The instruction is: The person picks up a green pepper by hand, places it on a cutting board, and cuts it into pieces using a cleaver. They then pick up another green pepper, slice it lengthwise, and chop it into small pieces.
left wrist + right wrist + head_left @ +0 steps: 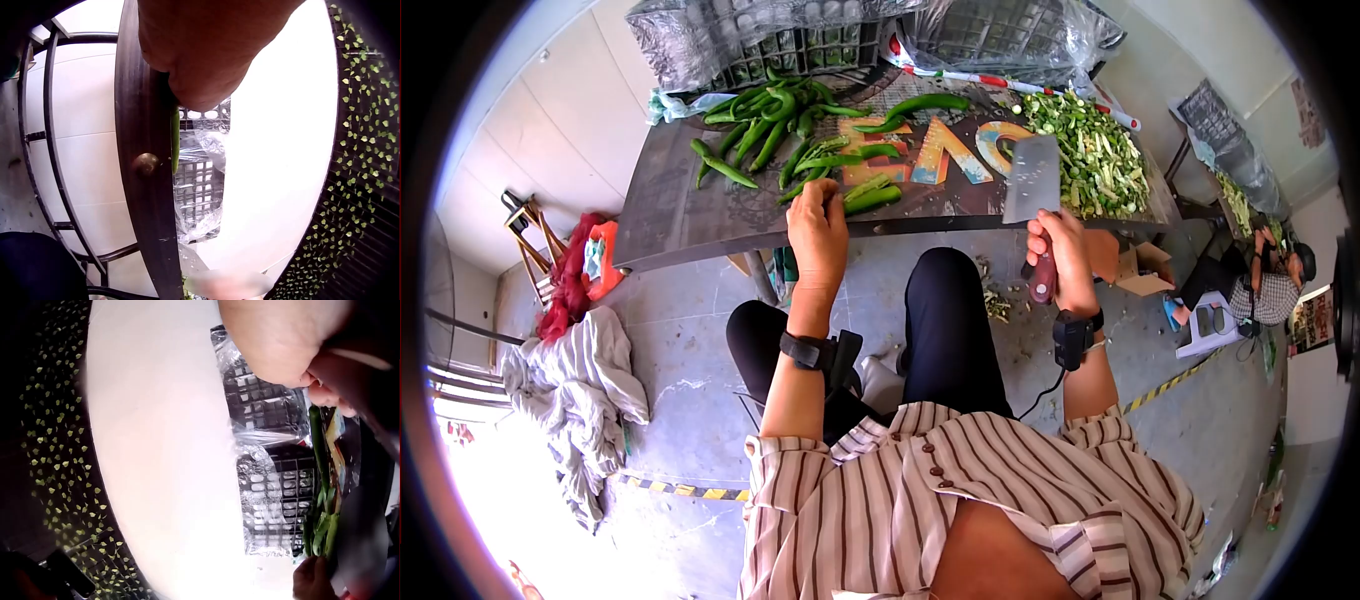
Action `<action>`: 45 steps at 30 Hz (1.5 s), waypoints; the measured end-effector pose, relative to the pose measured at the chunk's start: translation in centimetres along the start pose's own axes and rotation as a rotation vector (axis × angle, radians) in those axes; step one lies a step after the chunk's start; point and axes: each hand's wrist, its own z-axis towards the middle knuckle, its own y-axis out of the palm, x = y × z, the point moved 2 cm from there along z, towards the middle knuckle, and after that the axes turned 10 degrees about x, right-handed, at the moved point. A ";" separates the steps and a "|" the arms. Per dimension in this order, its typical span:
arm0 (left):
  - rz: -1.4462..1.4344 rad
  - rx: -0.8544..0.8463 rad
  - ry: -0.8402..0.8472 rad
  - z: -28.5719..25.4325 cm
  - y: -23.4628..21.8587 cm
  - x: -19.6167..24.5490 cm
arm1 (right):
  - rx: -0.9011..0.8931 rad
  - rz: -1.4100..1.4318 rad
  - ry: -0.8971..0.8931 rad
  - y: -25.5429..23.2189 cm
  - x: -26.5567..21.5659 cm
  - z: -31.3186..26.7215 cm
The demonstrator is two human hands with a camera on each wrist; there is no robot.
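Observation:
In the head view my right hand grips the reddish-brown handle of a cleaver. Its broad blade points away from me over the table's front edge, beside a heap of chopped green peppers. My left hand is at the same edge with bent fingers, pinching the near end of a split green pepper. More long green peppers lie piled beyond it. In the right wrist view the left hand meets the pepper ends, while the cleaver handle runs through my right hand.
Plastic-wrapped black crates line the back of the dark table. A red-and-white strip lies before them. To the right are a cardboard box and another seated person. Grey cloth hangs at the left.

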 end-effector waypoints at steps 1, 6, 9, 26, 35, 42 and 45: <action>0.002 0.004 0.002 -0.1 0.0 0.0 | 0.035 -0.013 -0.024 -0.5 0.0 -0.1; 0.030 -0.010 0.014 -0.1 0.0 0.2 | -0.015 0.044 0.011 -0.6 -0.3 -2.4; 0.025 -0.013 0.010 0.0 -0.1 0.3 | -0.093 0.120 0.076 -0.1 0.3 -3.4; 0.316 -0.255 0.165 0.5 0.7 2.8 | -0.164 0.248 0.202 0.7 3.3 -3.5; 0.245 -0.298 0.152 0.5 1.5 2.6 | -0.175 0.278 0.226 0.4 3.8 -3.5; 0.180 -0.220 0.203 2.1 1.6 5.4 | -0.155 0.292 0.239 0.6 3.7 -3.8; 0.153 -0.245 0.213 2.5 2.1 5.6 | -0.149 0.290 0.247 0.7 3.6 -3.8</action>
